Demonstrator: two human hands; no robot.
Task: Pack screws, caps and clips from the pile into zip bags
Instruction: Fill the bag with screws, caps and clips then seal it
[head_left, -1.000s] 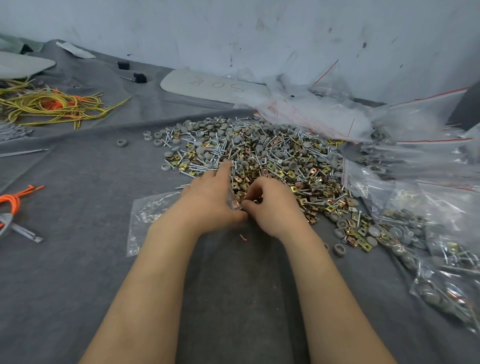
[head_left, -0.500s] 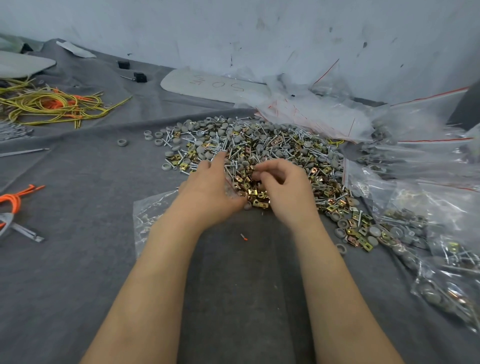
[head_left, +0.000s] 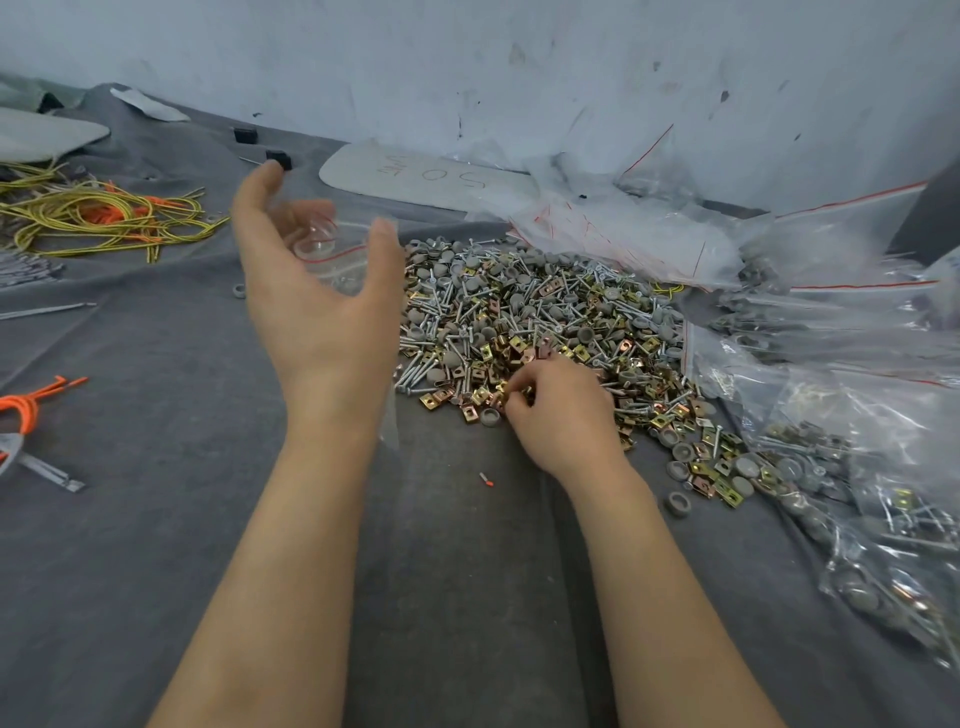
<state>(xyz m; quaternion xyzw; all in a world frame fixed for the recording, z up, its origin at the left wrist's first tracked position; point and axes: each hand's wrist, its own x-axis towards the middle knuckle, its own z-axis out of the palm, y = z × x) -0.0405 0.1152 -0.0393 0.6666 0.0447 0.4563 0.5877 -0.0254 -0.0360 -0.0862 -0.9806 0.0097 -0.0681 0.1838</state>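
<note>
Now, left hand (head_left: 317, 301) is raised above the grey cloth (head_left: 156, 519), left of the pile (head_left: 545, 312), palm turned inward, fingers and thumb curved round a clear zip bag (head_left: 332, 254) with a red seal strip. The bag is blurred; its lower part hangs behind the wrist, and I cannot tell how firmly it is gripped. Right hand (head_left: 563, 415) is low on the near edge of the pile, knuckles up, fingers curled in and pinching among the brass-coloured clips (head_left: 470, 410); how many it holds I cannot tell. The pile itself lies centre-right on the cloth: silver screws (head_left: 415, 375), grey round caps (head_left: 449, 359) and clips mixed together, clips thickest along the near side. One loose cap (head_left: 678, 505) sits apart, near and right of the right wrist. A small orange scrap (head_left: 485, 478) lies on the cloth between the two forearms. Filled bags (head_left: 841, 467) of the same hardware are heaped along the right side, running toward the near right corner. Empty clear bags (head_left: 623, 234) are stacked beyond the pile, against the wall. A pale panel (head_left: 431, 176) with handwriting lies far centre. Yellow-green wire (head_left: 104, 218) is tangled far left; an orange cord (head_left: 26, 405) and a metal tool (head_left: 47, 470) lie at the left edge.
</note>
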